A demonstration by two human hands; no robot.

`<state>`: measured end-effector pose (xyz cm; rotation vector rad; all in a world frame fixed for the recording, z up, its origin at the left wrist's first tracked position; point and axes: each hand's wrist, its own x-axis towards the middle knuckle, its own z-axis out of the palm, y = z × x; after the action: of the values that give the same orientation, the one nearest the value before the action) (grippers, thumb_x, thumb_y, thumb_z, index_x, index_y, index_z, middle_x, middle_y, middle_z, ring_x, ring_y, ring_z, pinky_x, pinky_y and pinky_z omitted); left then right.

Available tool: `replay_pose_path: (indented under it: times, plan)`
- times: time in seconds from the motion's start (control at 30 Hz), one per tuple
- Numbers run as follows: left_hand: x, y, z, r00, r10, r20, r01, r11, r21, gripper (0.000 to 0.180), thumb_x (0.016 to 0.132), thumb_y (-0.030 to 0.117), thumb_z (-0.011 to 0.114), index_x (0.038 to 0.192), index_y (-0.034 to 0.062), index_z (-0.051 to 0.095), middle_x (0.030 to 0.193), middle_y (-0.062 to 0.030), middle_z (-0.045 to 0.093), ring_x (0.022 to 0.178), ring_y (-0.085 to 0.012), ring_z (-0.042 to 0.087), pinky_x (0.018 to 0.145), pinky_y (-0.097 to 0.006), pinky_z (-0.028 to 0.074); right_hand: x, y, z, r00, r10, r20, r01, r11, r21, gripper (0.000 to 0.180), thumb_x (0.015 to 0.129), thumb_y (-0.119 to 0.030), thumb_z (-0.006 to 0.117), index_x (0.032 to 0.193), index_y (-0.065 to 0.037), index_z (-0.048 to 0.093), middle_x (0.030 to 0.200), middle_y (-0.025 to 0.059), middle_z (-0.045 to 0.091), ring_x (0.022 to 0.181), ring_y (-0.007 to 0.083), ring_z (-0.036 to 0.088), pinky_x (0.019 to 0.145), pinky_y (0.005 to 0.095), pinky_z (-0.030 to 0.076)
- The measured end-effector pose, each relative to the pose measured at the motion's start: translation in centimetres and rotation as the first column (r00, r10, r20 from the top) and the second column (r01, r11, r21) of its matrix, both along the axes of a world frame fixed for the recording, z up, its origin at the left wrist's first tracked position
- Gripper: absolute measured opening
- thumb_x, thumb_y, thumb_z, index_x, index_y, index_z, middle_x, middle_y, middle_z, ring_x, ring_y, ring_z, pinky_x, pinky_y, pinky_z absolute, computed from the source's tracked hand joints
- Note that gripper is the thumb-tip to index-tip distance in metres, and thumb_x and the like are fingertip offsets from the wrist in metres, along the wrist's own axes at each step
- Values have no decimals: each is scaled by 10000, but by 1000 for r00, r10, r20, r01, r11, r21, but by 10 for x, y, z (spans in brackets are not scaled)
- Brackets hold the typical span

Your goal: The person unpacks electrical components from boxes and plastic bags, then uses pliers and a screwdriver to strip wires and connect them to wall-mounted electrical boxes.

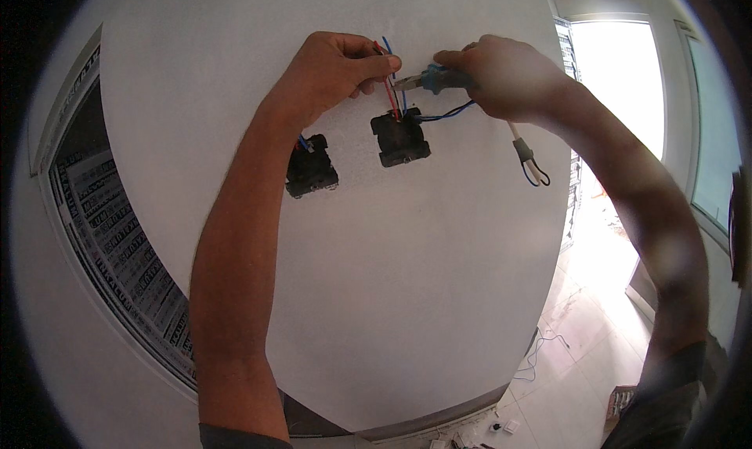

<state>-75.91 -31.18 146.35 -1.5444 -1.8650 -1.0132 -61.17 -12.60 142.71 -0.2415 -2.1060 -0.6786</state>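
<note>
Thumb and fingers of my left hand (345, 63) pinch a bundle of thin wires (389, 92), red, blue and dark. These wires rise out of a black wall box (400, 142) set in the white wall. My right hand (501, 77) is wrapped round a pair of pliers (439, 79) with blue and dark handles. The metal jaws point left and lie at the wires, just below my left fingertips; whether they grip a wire I cannot tell. Blue and dark wires (450, 115) run from the box toward my right hand. My left forearm partly covers a second black wall box (312, 168).
A white cable with a dark wrapped end (529, 159) hangs right of the boxes. Beyond the wall's right edge is a bright doorway (619, 81). A blue wire (536, 355) lies on the tiled floor (576, 378), with small items near the wall's foot. A covered panel (125, 237) stands left.
</note>
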Motion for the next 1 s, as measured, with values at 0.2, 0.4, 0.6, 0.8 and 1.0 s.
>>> replay_pose_path:
  times: [0.2, 0.4, 0.6, 0.8, 1.0]
  plan:
    - [-1, 0, -2, 1000, 9, 2, -9, 1000, 9, 340, 867, 344, 814, 1014, 39, 781, 778, -47, 715, 646, -91, 586, 613, -226, 483, 1, -12, 7, 995, -25, 98, 36, 993, -110, 272, 957, -113, 644, 1222, -146, 698, 983, 107, 751, 920, 248, 744, 803, 394, 634]
    - [-4, 0, 0, 1000, 9, -1, -9, 1000, -15, 273, 922, 327, 768, 995, 64, 776, 763, -25, 685, 640, -80, 537, 596, -245, 454, 3, -13, 5, 998, 34, 47, -31, 997, -75, 255, 961, -147, 660, 1210, -156, 712, 1000, 95, 755, 960, 251, 740, 854, 408, 621]
    - [2, -2, 1, 1000, 14, 1, -14, 999, -35, 271, 929, 327, 762, 990, 64, 775, 748, -26, 679, 627, -75, 527, 581, -241, 441, 2, -13, 4, 999, 17, 40, -15, 998, -63, 286, 944, -152, 687, 1229, -160, 707, 1006, 97, 756, 980, 258, 735, 871, 408, 619]
    - [-1, 0, -1, 1000, 6, -11, -6, 1000, -6, 271, 932, 323, 759, 996, 61, 775, 747, -28, 681, 622, -76, 525, 576, -237, 437, -2, -11, 3, 999, 16, 34, -14, 998, -63, 290, 952, -150, 676, 1240, -165, 703, 1041, 98, 753, 1007, 257, 728, 881, 413, 616]
    - [-2, 0, 1, 999, 31, -25, -31, 999, -13, 275, 937, 327, 751, 1003, 62, 778, 740, -26, 674, 618, -74, 515, 572, -234, 432, -8, -3, 2, 1000, 17, -17, -16, 999, 44, 272, 930, -157, 700, 1199, -120, 696, 993, 121, 744, 1010, 244, 727, 876, 410, 614]
